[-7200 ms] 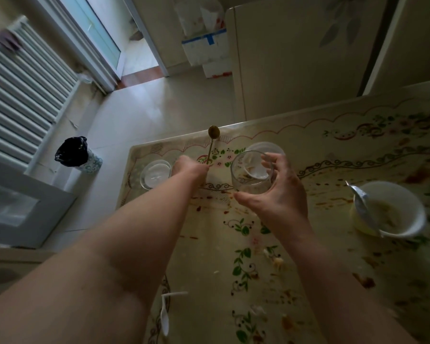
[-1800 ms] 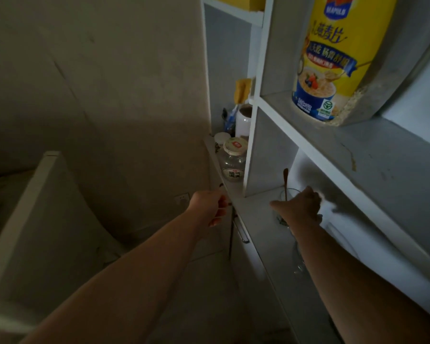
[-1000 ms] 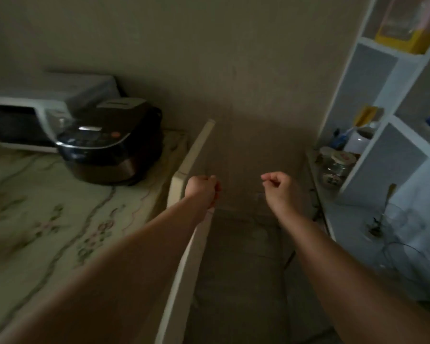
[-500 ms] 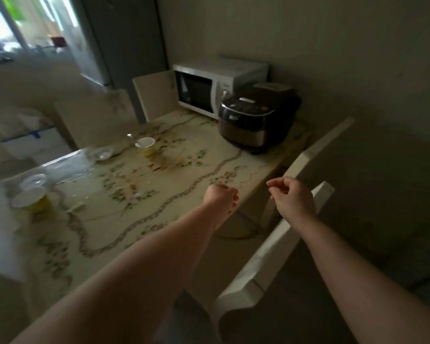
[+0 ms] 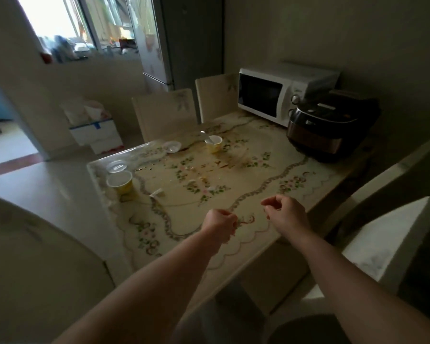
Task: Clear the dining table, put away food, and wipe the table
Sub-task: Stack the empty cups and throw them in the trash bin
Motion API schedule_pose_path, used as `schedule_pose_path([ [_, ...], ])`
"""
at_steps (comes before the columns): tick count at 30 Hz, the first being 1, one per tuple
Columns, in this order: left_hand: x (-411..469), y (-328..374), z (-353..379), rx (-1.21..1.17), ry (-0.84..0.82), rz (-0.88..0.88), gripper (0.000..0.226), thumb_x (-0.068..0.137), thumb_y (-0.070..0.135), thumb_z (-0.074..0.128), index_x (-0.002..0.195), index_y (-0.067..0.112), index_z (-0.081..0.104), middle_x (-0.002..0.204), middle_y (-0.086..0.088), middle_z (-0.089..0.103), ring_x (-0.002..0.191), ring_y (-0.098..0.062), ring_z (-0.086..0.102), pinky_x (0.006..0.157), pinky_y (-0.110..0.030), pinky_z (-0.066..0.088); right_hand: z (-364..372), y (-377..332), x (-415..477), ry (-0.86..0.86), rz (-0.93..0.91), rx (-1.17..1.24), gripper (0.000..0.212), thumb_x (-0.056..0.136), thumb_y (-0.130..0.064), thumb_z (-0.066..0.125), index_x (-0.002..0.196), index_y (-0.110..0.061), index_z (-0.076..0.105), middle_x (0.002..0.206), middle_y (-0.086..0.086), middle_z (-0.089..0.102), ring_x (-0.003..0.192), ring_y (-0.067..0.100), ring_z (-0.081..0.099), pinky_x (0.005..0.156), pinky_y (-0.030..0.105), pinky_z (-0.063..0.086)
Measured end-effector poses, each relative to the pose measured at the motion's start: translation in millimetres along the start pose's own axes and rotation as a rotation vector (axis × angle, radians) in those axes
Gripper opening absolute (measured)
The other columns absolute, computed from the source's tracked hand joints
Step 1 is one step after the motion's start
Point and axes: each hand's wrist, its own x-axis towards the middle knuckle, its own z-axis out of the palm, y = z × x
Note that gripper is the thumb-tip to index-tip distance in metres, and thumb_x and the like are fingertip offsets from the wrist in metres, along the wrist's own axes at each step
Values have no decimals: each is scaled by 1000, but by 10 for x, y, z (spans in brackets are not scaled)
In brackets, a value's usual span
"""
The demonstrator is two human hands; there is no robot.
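The floral dining table (image 5: pixel 278 207) lies ahead, smeared with brown stains and crumbs in its middle. Near its left edge stands a yellow cup (image 5: pixel 119 182) with a clear lid (image 5: pixel 116 166) just behind it. Farther back sit a second clear lid (image 5: pixel 171 146) and another yellow cup (image 5: pixel 213 143) with a spoon in it. A small white spoon (image 5: pixel 156 193) lies on the cloth. My left hand (image 5: pixel 220 223) is curled into a fist over the near edge. My right hand (image 5: pixel 284 213) hovers beside it, fingers curled, holding nothing.
A white microwave (image 5: pixel 281 95) and a dark rice cooker (image 5: pixel 330 130) occupy the table's far right corner. Cream chairs stand at the far side (image 5: pixel 164 112), at my left (image 5: pixel 35 256) and at my right (image 5: pixel 387 244). White boxes (image 5: pixel 96 134) sit on the floor by the doorway.
My view has swung from the shelf unit back to the dining table and come closer. Both hands, which left the glass and spoon on the shelf, now hang curled over the table's near edge.
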Motion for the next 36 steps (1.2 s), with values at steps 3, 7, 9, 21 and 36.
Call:
schedule_pose_path([
  [3,189,-125,-477,54,-41,-30,17,92,14,55,76,11,61,72,-4,61,52,-13,50,46,-21,37,474,-238,5,-6,46,9,11,93,-20,56,97,-25,66,101,-1,68,97,16,63,86,34,55],
  [7,452,-143,-1155,117,-59,0,21,92,14,56,71,12,60,68,-2,60,52,-12,51,47,-21,40,1035,-557,-90,-10,84,41,11,92,-19,57,91,-27,65,100,-1,70,95,16,65,84,33,55],
  [9,525,-106,-1421,134,-41,29,21,94,15,56,73,13,60,69,0,60,55,-11,52,49,-22,41,1191,-670,-178,-16,80,33,12,91,-18,57,88,-27,63,98,0,70,92,16,65,80,30,55],
  [21,33,-600,-2731,69,-2,93,15,92,14,58,78,15,62,74,-1,63,57,-10,53,50,-20,43,1888,-1319,-1087,11,43,116,17,92,-15,56,84,-29,61,94,-3,69,88,12,65,77,29,56],
  [36,-149,-684,-4127,119,-60,303,12,91,12,60,99,8,67,84,-4,64,68,-12,55,61,-22,47,2969,-2443,-1596,45,61,160,20,91,-16,58,79,-32,58,92,-4,67,91,15,65,83,34,56],
])
